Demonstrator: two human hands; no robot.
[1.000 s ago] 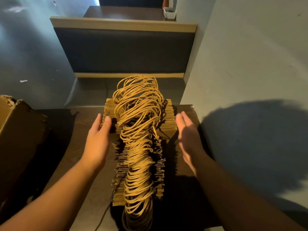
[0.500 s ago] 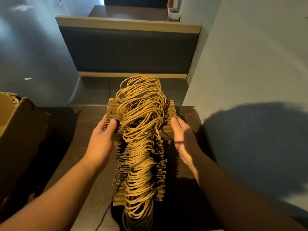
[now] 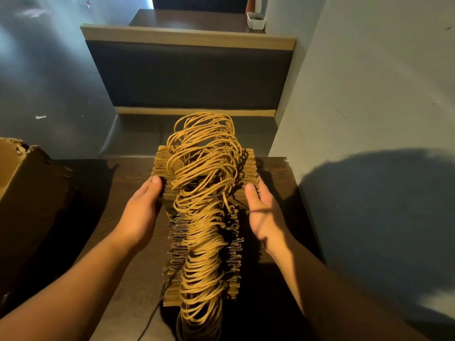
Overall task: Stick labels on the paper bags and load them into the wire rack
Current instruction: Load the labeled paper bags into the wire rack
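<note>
Paper bags (image 3: 205, 168), packed upright in a row with twine handles (image 3: 204, 212) up, stand mid-table (image 3: 118, 193). Left hand (image 3: 141, 210) and right hand (image 3: 262, 212) grip the far bundle's sides, thumbs on top.

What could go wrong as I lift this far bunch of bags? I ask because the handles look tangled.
The left hand and right hand grip only the far bunch of paper bags; the looped handles may snag and drag the near bags along. Loose middle bags could slip out onto the table.
</note>
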